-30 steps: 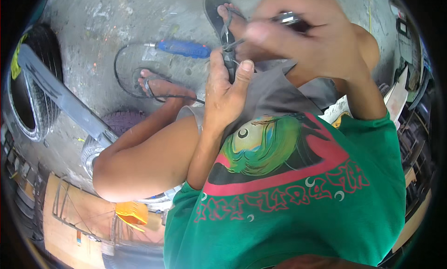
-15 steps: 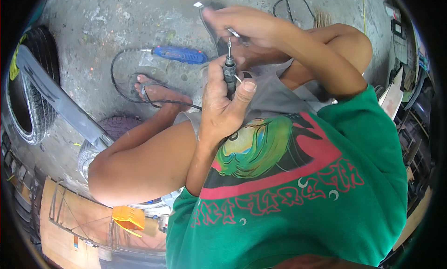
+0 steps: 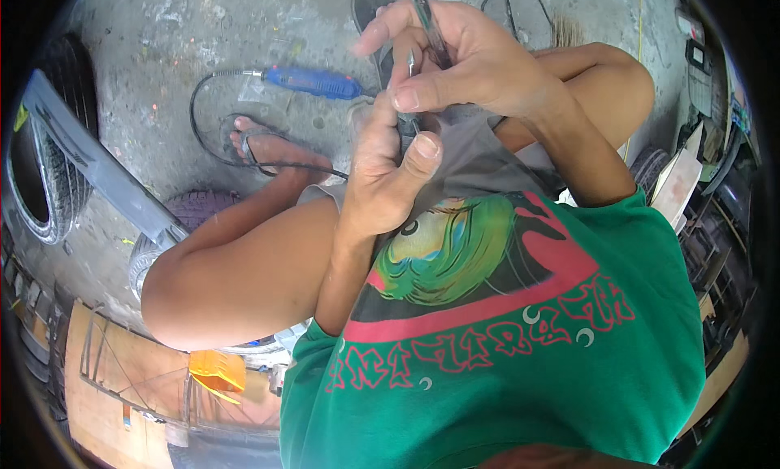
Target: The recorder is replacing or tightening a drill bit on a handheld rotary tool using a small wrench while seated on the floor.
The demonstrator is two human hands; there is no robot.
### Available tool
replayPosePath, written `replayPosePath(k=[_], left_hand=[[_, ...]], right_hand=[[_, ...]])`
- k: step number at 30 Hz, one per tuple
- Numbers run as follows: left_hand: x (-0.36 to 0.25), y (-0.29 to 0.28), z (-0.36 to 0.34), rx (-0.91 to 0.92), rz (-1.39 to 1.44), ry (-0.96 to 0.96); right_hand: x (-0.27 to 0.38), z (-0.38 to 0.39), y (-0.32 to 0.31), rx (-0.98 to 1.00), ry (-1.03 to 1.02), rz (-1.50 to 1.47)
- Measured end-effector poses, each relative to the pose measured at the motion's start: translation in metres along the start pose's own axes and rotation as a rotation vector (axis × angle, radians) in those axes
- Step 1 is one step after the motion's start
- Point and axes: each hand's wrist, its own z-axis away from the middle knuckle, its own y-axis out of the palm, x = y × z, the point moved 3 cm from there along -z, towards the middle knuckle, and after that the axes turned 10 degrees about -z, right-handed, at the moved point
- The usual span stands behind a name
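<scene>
My left hand is wrapped round a dark handpiece, its thumb along the side. A slim pointed metal bit sticks up from the handpiece. My right hand is closed over its top end, thumb and fingers at the collet, which they partly hide. A dark narrow bar passes between the right fingers and runs up past the frame edge; its kind is unclear. On the floor lies a blue rotary tool, from which a black flexible shaft loops toward my left hand.
Tyres stand at the left beside a long grey panel. A yellow-orange scoop-shaped thing lies on a wooden board at lower left. A dark cable and a straw broom are at the top. Assorted clutter fills the right side.
My right hand has come down and closed over the handpiece's collet end, with the dark bar now upright between its fingers. The left hand has kept its grip on the handpiece.
</scene>
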Motion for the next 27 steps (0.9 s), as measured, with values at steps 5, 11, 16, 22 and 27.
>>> replayPosePath(k=[5,11,16,22,27], left_hand=[[0.005,0.002,-0.001,0.081,0.035,-0.041],[0.003,0.000,0.002,0.061,-0.026,-0.022],[-0.003,0.001,0.004,0.032,0.031,-0.066],[0.010,0.001,0.001,0.097,-0.116,-0.060],[0.004,0.004,0.001,0.056,0.031,-0.054]], right_hand=[[-0.004,-0.005,-0.004,-0.014,-0.137,-0.103],[0.002,0.001,-0.013,0.005,0.002,0.296],[0.004,0.007,-0.007,0.038,0.051,-0.138],[0.001,-0.001,-0.007,0.083,-0.088,0.155],[0.025,0.007,-0.007,-0.063,0.101,-0.574]])
